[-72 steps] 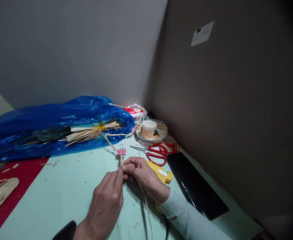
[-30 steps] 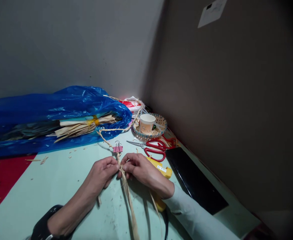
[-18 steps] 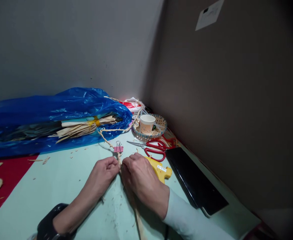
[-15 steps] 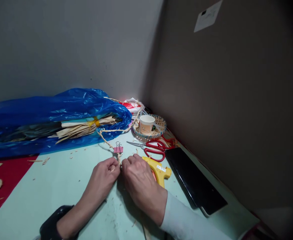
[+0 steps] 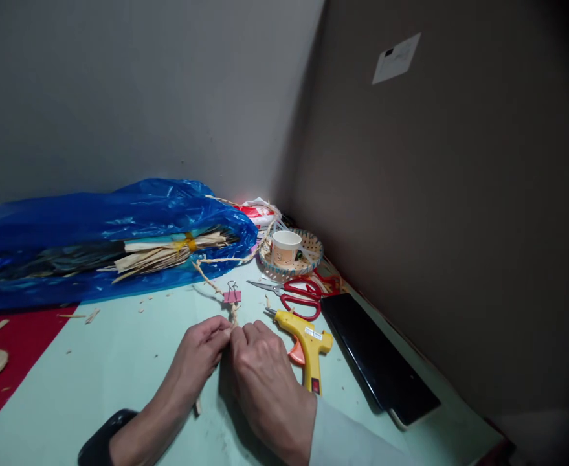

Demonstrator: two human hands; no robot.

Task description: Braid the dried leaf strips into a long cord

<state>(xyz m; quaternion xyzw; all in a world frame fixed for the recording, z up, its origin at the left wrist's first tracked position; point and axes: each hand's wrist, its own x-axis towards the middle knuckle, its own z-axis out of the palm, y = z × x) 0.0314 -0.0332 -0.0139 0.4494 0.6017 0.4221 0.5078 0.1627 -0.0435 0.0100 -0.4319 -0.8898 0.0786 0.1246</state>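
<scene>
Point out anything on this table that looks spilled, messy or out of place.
Small straw scraps lie scattered over the table near the blue bag. The scissors lie open beside the glue gun. Both hands pinch the braided straw below a pink clip. Nothing looks damaged.

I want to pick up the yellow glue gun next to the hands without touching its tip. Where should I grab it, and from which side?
Grip the yellow glue gun by its handle, which points toward the person with the orange trigger on its left. Come from the near right side, where the table is bare. The nozzle points away to the upper left, toward the red scissors, and the right hand lies close on the left.
</scene>
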